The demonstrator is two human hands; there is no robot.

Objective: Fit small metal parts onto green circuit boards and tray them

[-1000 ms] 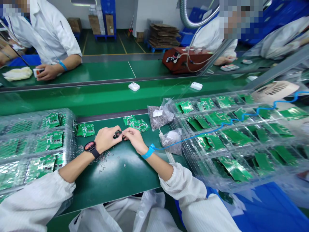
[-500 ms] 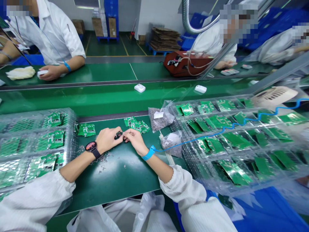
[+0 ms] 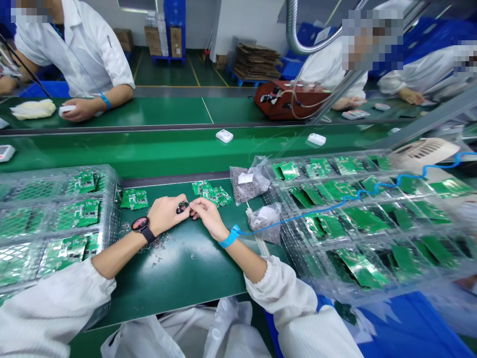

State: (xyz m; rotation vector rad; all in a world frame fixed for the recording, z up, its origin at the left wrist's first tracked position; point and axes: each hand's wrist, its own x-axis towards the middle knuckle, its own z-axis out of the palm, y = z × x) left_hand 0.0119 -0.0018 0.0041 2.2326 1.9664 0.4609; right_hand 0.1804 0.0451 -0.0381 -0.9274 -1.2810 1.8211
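Observation:
My left hand (image 3: 166,215), with a dark watch at the wrist, is closed on a small circuit board (image 3: 182,207), mostly covered by the fingers. Meeting it from the right, my right hand (image 3: 207,215) has thumb and forefinger pinched at the board's edge; whatever is between those fingertips is too small to make out. Small metal parts (image 3: 158,251) lie scattered on the green mat below my left hand. Loose green circuit boards (image 3: 211,193) lie just beyond my hands, and a small stack of boards (image 3: 134,199) sits to the left.
Clear plastic trays of boards stand at left (image 3: 108,219) and right (image 3: 298,243). Two bags of small parts (image 3: 249,186) lie by the right tray. A blue coiled cord (image 3: 335,204) crosses that tray from my wristband. White devices (image 3: 224,135) sit on the green conveyor; co-workers sit across.
The white devices on the conveyor have shifted right, and another has come into view at the far left. My hands stay together in nearly the same place.

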